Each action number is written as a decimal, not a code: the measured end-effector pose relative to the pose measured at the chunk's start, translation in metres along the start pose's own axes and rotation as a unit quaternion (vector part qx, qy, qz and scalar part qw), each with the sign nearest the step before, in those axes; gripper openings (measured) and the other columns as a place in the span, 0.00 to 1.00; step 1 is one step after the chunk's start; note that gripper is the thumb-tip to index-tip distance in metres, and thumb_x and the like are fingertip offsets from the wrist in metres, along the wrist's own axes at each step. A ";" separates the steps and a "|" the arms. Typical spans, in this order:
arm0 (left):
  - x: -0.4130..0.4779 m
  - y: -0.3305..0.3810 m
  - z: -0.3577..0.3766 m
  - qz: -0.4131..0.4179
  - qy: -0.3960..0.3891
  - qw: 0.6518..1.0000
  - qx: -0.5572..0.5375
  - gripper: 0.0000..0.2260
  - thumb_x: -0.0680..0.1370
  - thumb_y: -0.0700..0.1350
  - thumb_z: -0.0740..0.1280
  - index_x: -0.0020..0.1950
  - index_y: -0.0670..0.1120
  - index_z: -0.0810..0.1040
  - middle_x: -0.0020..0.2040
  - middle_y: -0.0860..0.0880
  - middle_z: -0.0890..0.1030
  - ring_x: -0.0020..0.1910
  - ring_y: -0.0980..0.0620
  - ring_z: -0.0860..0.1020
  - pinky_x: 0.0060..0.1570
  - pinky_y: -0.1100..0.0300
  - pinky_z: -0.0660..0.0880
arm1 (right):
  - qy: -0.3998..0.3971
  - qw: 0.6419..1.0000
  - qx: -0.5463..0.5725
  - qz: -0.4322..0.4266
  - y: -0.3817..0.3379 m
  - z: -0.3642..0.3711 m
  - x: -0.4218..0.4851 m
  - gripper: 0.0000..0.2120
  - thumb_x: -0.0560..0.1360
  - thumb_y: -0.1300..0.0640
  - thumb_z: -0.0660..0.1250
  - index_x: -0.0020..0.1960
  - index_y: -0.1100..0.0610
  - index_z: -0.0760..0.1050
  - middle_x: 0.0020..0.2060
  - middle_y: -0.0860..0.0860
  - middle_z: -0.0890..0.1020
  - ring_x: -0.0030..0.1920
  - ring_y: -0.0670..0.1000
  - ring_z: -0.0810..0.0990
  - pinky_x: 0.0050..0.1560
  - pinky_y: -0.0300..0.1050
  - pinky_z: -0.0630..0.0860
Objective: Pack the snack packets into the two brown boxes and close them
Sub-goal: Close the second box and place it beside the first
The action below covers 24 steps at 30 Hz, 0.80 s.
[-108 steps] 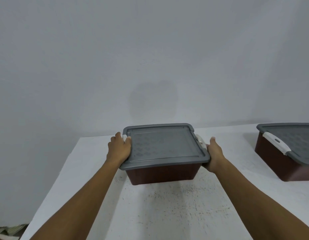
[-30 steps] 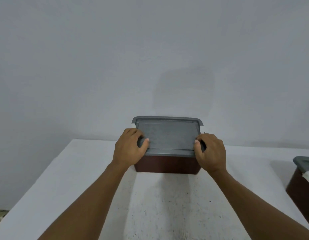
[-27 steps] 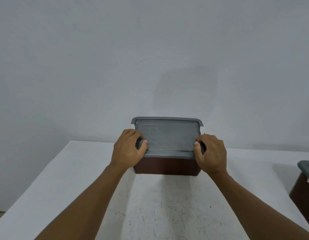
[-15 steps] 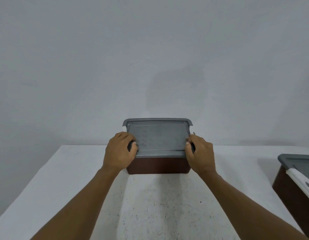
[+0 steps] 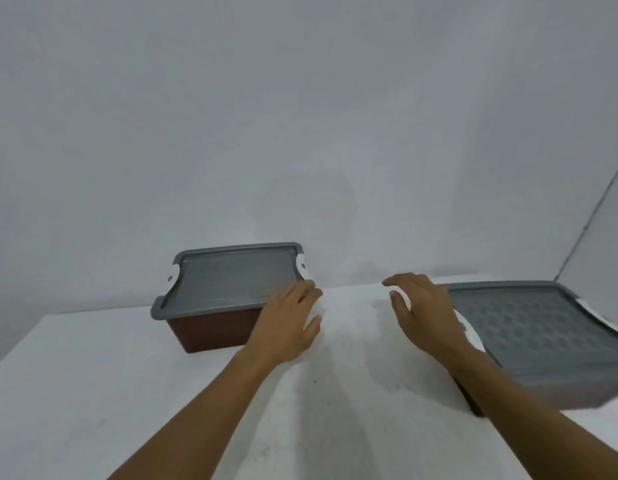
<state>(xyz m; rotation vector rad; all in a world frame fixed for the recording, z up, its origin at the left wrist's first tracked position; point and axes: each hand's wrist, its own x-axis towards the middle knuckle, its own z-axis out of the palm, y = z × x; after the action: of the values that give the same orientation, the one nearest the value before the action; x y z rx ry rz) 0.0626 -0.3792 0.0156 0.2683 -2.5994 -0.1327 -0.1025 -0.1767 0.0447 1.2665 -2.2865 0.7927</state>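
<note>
**Both boxes lidded, both hands loose between them**

The left box (image 5: 210,332) stands on the white table (image 5: 93,393) left of centre, close to the wall (image 5: 300,116); its brown side faces the camera and the grey left lid (image 5: 231,282) lies flat on its rim; a white latch (image 5: 303,268) shows at the lid's far right corner, and another at the left edge.

The right box (image 5: 469,393) sits well apart from it at the right of the table, nearer the camera; only a dark sliver of its side shows below the grey, patterned right lid (image 5: 529,330), which covers it; the lid's near edge is blurred.

The left hand (image 5: 286,323) is at the left box's near right corner, fingers relaxed and almost straight, fingertips at the lid's right edge; whether they touch it I cannot tell; it grips nothing.

The right hand (image 5: 423,315) hangs over the table between the boxes, in front of the right lid's left edge; its fingers are spread and lightly bent, thumb apart, holding nothing.
</note>
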 end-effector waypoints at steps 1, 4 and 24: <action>0.009 0.023 0.011 -0.011 0.003 1.000 -0.026 0.19 0.79 0.52 0.62 0.68 0.46 0.72 0.67 0.49 0.73 0.64 0.49 0.72 0.63 0.52 0.71 | 0.002 1.000 -0.009 0.014 0.015 -0.015 -0.004 0.12 0.76 0.54 0.58 0.54 0.51 0.79 0.52 0.47 0.83 0.53 0.53 0.80 0.54 0.56 0.73; 0.040 0.103 0.043 -0.137 -0.051 0.975 -0.168 0.21 0.80 0.57 0.61 0.70 0.48 0.68 0.63 0.50 0.75 0.60 0.50 0.74 0.57 0.52 0.74 | -0.043 0.995 -0.050 0.074 0.067 -0.059 -0.031 0.11 0.78 0.56 0.58 0.52 0.52 0.79 0.50 0.49 0.83 0.51 0.54 0.79 0.55 0.55 0.73; 0.075 0.234 0.084 -0.349 -0.052 0.771 -0.530 0.24 0.78 0.40 0.68 0.68 0.57 0.63 0.61 0.49 0.72 0.58 0.46 0.77 0.37 0.57 0.81 | -0.184 0.926 -0.064 0.325 0.242 -0.149 -0.081 0.30 0.74 0.36 0.62 0.72 0.47 0.63 0.66 0.55 0.72 0.62 0.59 0.73 0.62 0.58 0.72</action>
<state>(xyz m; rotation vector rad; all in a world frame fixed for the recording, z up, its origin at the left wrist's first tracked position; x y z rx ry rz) -0.0817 -0.1637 0.0142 0.7649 -1.9512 -1.8079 -0.2586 0.0743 0.0409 0.6167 -3.0704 0.6176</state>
